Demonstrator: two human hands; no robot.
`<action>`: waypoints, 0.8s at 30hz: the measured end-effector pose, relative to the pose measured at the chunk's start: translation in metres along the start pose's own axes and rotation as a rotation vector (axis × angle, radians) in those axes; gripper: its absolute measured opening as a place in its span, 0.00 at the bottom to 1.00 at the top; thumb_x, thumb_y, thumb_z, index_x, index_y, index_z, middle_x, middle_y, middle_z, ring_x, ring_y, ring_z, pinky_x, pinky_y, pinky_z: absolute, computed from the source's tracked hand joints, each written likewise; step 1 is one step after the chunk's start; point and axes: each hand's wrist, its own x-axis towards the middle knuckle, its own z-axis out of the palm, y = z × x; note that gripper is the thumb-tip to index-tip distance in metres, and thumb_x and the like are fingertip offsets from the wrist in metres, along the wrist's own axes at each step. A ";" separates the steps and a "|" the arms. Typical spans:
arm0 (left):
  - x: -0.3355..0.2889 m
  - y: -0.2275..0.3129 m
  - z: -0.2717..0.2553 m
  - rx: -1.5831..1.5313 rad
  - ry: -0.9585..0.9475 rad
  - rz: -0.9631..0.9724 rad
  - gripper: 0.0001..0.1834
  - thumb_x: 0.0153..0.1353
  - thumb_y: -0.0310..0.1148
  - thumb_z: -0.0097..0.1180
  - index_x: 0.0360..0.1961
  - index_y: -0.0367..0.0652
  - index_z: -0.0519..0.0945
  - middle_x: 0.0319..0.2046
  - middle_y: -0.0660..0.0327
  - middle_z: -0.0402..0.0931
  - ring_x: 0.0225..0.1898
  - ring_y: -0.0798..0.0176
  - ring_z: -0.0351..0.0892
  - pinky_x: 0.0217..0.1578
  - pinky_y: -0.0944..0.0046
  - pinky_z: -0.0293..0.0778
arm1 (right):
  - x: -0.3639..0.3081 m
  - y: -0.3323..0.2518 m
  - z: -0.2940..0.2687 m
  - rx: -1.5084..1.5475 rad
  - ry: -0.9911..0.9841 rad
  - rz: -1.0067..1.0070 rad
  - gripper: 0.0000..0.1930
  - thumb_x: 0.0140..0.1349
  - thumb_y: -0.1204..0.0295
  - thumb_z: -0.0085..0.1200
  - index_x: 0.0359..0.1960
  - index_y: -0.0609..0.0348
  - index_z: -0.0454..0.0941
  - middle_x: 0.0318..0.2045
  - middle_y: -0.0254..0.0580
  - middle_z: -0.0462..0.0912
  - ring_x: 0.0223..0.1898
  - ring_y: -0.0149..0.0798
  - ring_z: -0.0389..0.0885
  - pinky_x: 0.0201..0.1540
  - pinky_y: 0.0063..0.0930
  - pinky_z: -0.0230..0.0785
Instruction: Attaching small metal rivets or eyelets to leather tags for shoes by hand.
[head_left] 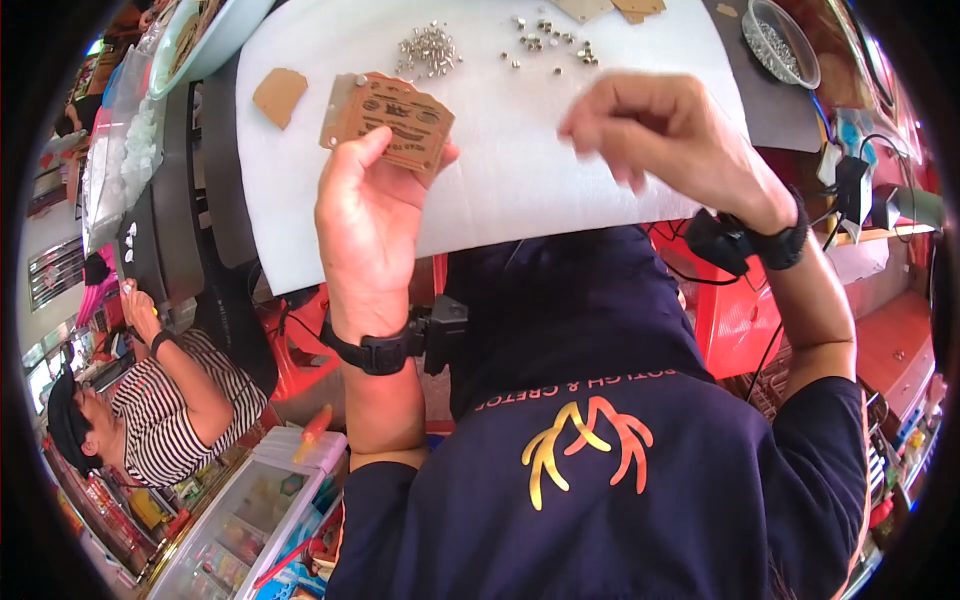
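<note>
My left hand (370, 205) is closed on a brown cardboard card (400, 118) with dark print and an uneven outline, thumb across its front. A paler plate-like edge with small shiny dots shows behind the card's left side. To the right, my right hand (650, 125) hangs above the white work surface (510, 150), fingers curled and thumb drawn in, slightly blurred. Whatever it pinches, if anything, is hidden. Beyond the card lies a heap of small silvery metal pieces (428, 50). More metal pieces (545, 40) are scattered further right.
A loose brown card (280, 97) lies at the left, with other card pieces (638, 10) at the far edge. A clear tub (780, 45) of small metal parts stands at the far right. Another person (180, 400) sits at the left, near a clear drawer box (245, 510).
</note>
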 end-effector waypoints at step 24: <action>-0.016 0.002 -0.007 0.153 -0.101 0.093 0.19 0.65 0.30 0.46 0.56 0.32 0.69 0.47 0.51 0.77 0.47 0.54 0.79 0.48 0.52 0.77 | -0.008 0.182 0.091 -0.890 -0.116 -0.183 0.12 0.59 0.68 0.59 0.40 0.64 0.79 0.35 0.55 0.82 0.39 0.55 0.82 0.40 0.47 0.75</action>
